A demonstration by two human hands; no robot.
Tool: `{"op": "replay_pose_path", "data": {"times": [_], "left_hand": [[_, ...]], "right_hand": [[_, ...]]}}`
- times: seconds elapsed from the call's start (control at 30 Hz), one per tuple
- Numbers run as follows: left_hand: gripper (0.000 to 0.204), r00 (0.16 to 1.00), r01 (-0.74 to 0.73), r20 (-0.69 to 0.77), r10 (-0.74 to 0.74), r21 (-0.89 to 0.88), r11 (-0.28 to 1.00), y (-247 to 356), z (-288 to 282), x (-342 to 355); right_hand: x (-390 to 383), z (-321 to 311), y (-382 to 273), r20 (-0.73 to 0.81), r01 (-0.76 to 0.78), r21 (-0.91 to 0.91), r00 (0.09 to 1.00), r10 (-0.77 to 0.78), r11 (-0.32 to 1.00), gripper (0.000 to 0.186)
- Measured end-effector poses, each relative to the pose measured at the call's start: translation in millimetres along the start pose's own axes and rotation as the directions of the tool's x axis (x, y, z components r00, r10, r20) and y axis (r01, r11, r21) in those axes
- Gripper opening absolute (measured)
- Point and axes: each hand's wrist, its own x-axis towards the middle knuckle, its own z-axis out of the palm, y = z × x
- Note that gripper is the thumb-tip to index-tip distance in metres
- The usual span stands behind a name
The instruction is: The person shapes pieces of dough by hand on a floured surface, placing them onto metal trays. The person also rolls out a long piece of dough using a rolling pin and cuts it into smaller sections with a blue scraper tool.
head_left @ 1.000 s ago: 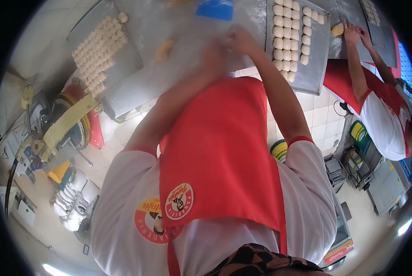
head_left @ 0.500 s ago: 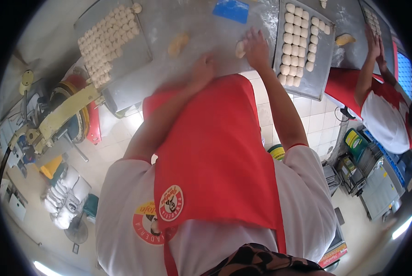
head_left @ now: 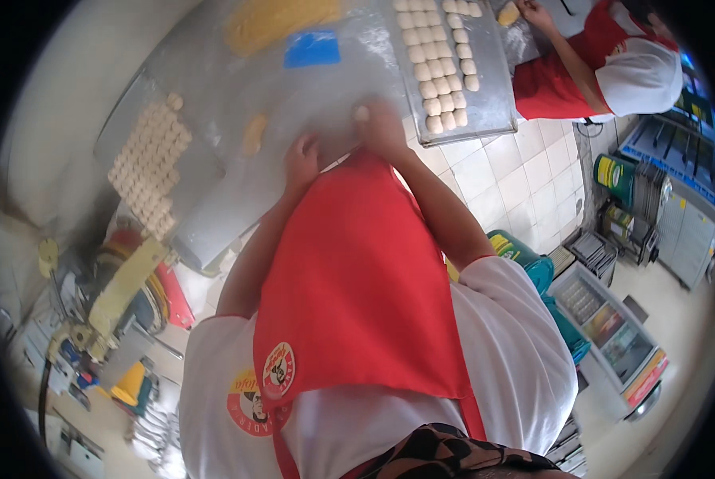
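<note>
My left hand (head_left: pixel 301 160) rests by the near edge of the metal table (head_left: pixel 214 203), its fingers curled in; whatever may be inside them is hidden. To its right, my right hand (head_left: pixel 384 130) is smeared by motion, so how its fingers are set cannot be made out. A small pale dough ball (head_left: pixel 362 114) shows against that hand's left side. Left of both hands lies a yellowish piece of dough (head_left: pixel 254 133) on the floured tabletop.
A tray (head_left: pixel 492 100) with rows of dough balls (head_left: pixel 431 70) stands at right; more dough balls (head_left: pixel 151 164) sit on the left. A blue scraper (head_left: pixel 312 49) and a large yellow dough slab (head_left: pixel 282 22) lie farther off. A co-worker (head_left: pixel 581 76) stands at far right, machinery (head_left: pixel 126 299) at left.
My view has shifted, bringing the yellow slab in. My right hand, spread beside the dough ball before, is now blurred and over part of it. My left hand shows more sharply, fingers curled.
</note>
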Motion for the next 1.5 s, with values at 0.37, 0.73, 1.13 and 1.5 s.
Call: {"op": "replay_pose_path", "data": {"times": [0.37, 0.73, 1.13, 1.5], "left_hand": [[0.026, 1.0, 0.0, -0.008, 0.001, 0.098, 0.995, 40.2, -22.9, -1.2], [0.057, 0.92, 0.112, -0.345, 0.189, 0.691, 0.714, 52.1, -94.1, 38.9], [0.035, 0.925, -0.336, -0.093, 0.369, 0.256, 0.906, 154.0, -87.4, 16.2], [0.031, 0.884, -0.379, -0.241, 0.402, 0.136, 0.915, 115.6, -154.8, -26.0]], "right_hand": [[-7.2, -126.5, 172.9, -0.416, -0.585, -0.324, 0.794, 0.444, 0.743, 0.058], [-15.8, -131.1, 190.9, -0.433, -0.582, -0.266, 0.784, 0.444, 0.769, 0.039], [72.7, -64.9, -73.8, 0.685, -0.709, 0.674, 0.705, 0.186, 0.207, 0.043], [85.4, -2.5, -169.8, 0.693, -0.467, 0.621, 0.703, -0.162, 0.629, 0.033]]}}
